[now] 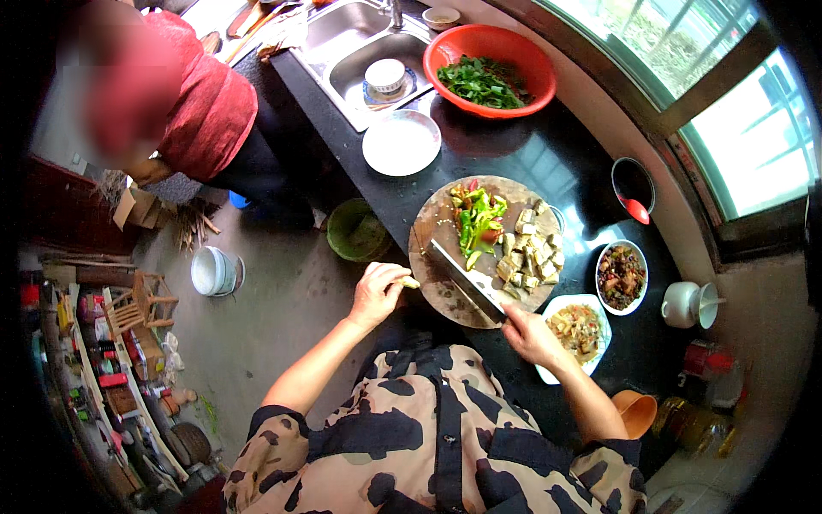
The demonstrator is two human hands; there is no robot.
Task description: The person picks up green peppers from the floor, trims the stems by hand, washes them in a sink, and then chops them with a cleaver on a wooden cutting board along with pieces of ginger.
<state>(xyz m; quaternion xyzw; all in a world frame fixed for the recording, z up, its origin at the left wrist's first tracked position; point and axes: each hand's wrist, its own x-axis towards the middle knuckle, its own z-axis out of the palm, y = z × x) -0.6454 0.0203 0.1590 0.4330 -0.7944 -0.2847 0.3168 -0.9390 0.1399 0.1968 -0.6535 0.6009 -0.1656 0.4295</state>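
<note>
A cleaver (467,279) lies across the near part of a round wooden cutting board (432,214), its blade pointing away to the left. My right hand (529,332) is closed around its handle at the board's near right edge. Just off the board's left edge, my left hand (377,293) pinches a small yellowish piece (411,282), too small to name surely. Sliced green and red peppers (478,224) are heaped at the far middle of the board. To their right sits a pile of greyish-green cut chunks (533,250).
Beyond the board are a white plate (402,143), a red basin (538,94) of greens and a sink (338,34). Two filled dishes, a white bowl (622,276) and a white plate (578,330), stand right. A green bucket (355,231) is below left. Another person (210,107) bends at far left.
</note>
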